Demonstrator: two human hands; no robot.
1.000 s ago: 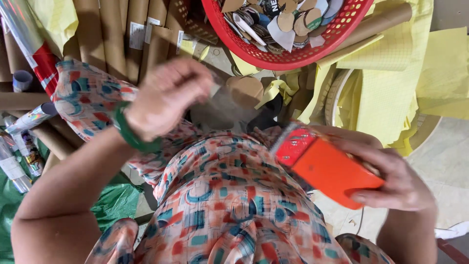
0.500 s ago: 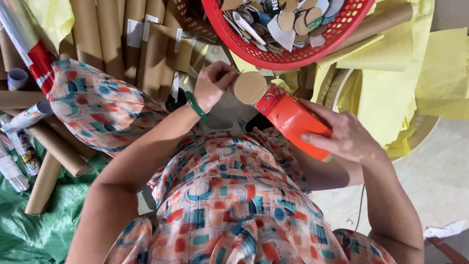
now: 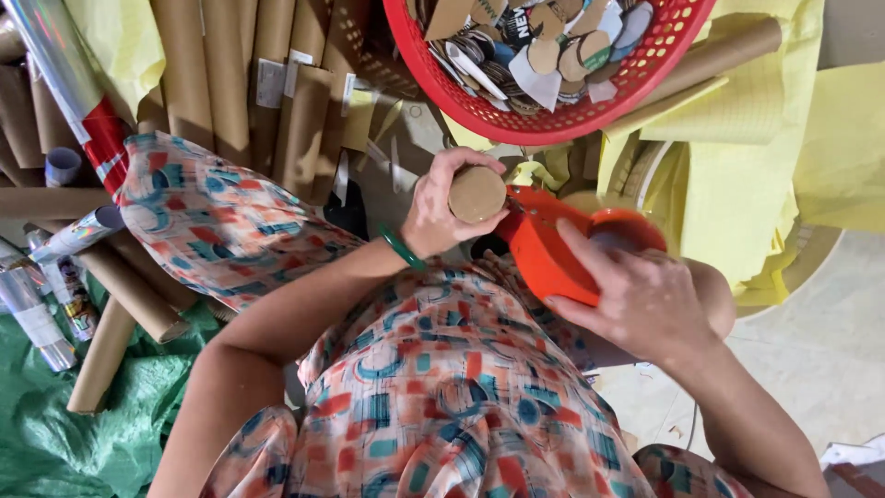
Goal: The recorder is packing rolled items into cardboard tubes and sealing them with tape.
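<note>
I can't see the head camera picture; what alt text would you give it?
Seen from above, a person in a patterned dress holds a round brown cardboard disc in the left hand against an orange handheld tool gripped by the right hand. A red basket of cut cardboard shapes sits ahead, with cardboard tubes and yellow paper around.

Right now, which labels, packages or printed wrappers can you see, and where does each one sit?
Paper labels: small pale rectangles stuck on the brown cardboard tubes, upper left.
Foil roll: long shiny silver roll with a red-and-white band, far left, leaning.
Small rolls: shiny printed wrappers, lower left on the green sheet.
Printed card discs: round and cut pieces, mixed colours, heaped in the red basket, top centre.
No screens or signs.
</note>
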